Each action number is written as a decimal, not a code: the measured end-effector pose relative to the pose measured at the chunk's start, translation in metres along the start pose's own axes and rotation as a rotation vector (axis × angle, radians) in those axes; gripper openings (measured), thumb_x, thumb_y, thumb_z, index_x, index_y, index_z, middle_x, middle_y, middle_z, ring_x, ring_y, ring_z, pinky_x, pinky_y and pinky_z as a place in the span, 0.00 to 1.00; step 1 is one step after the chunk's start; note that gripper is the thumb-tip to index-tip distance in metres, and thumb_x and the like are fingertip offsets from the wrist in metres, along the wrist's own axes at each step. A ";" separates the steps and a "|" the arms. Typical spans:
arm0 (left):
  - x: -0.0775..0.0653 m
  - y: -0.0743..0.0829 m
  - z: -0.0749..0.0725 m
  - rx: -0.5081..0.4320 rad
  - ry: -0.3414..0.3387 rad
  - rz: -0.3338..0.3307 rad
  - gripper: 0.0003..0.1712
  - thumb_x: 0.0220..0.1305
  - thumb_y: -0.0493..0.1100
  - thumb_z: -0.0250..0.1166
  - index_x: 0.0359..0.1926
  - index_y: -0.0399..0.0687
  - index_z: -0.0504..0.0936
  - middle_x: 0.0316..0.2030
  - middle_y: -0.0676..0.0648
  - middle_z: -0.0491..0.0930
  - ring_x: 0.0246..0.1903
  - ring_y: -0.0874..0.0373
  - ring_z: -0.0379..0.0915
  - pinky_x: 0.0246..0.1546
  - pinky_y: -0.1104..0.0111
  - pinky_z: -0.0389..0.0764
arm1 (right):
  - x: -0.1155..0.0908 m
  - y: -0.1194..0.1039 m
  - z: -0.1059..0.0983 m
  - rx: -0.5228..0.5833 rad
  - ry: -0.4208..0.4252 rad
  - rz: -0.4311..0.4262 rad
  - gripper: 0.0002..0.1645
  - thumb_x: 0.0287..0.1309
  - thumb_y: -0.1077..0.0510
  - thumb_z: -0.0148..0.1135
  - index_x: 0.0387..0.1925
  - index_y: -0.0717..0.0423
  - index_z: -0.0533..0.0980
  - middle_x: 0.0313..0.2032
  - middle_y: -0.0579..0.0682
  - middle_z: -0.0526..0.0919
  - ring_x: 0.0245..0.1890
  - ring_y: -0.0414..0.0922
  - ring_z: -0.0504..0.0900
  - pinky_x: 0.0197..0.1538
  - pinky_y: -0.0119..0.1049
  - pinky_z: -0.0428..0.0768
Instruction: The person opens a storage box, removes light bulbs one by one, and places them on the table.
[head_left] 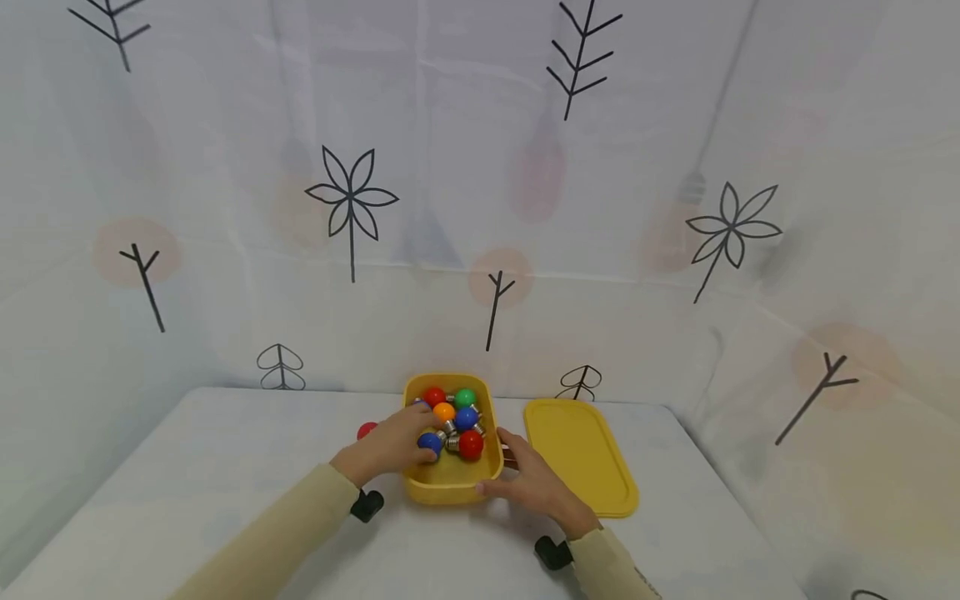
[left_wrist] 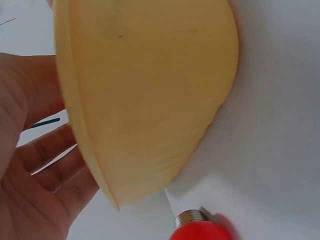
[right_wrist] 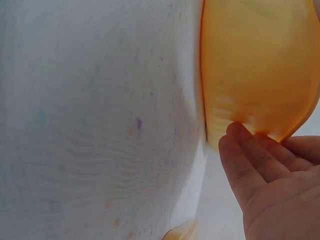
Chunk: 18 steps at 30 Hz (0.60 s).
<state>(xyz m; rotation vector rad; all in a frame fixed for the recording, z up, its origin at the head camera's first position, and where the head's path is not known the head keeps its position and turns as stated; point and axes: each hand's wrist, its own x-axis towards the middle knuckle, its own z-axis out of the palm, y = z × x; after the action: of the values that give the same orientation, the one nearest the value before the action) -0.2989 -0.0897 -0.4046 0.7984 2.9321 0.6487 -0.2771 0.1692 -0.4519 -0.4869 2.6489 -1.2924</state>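
A yellow container [head_left: 450, 495] holds several coloured light bulbs: red bulbs [head_left: 471, 445], blue bulbs [head_left: 467, 418], an orange bulb [head_left: 444, 412] and a green bulb [head_left: 465, 398]. Over its left rim reaches my left hand [head_left: 393, 442], fingers spread among the bulbs, with the thumb at a blue bulb [head_left: 431, 444]. In the left wrist view the container wall partly hides those fingers. At the container's right front corner is my right hand [head_left: 528, 483]. The right wrist view shows its extended fingers [right_wrist: 250, 155] touching the outer wall.
A loose red bulb [head_left: 367, 430] lies on the white table [head_left: 285, 450] left of the container. To the right lies a flat yellow lid [head_left: 581, 458]. A small reddish thing [head_left: 510, 457] shows between container and right hand. Behind hangs a printed white cloth [head_left: 420, 317].
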 end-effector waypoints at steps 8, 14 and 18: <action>0.010 -0.004 0.008 0.025 -0.047 -0.055 0.25 0.55 0.48 0.71 0.55 0.55 0.79 0.51 0.51 0.75 0.48 0.56 0.69 0.54 0.54 0.76 | -0.001 0.000 0.000 0.006 -0.001 -0.020 0.60 0.46 0.37 0.71 0.73 0.55 0.52 0.69 0.55 0.60 0.61 0.53 0.70 0.60 0.53 0.70; 0.012 -0.003 0.014 0.037 -0.071 -0.078 0.26 0.54 0.47 0.72 0.56 0.56 0.79 0.54 0.51 0.73 0.53 0.53 0.69 0.54 0.46 0.73 | -0.002 -0.002 0.000 0.000 0.004 -0.020 0.60 0.46 0.37 0.70 0.73 0.55 0.52 0.69 0.55 0.59 0.60 0.53 0.70 0.60 0.53 0.71; 0.013 -0.001 0.016 0.050 -0.092 -0.064 0.26 0.54 0.46 0.73 0.55 0.53 0.78 0.50 0.52 0.74 0.48 0.57 0.70 0.53 0.57 0.77 | -0.002 -0.003 0.000 -0.002 0.002 -0.011 0.60 0.46 0.37 0.70 0.73 0.55 0.52 0.69 0.55 0.59 0.61 0.53 0.70 0.60 0.53 0.71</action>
<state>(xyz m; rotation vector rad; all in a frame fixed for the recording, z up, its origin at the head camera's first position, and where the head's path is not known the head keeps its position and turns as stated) -0.3084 -0.0777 -0.4190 0.7143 2.8869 0.5217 -0.2747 0.1688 -0.4496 -0.5013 2.6535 -1.2943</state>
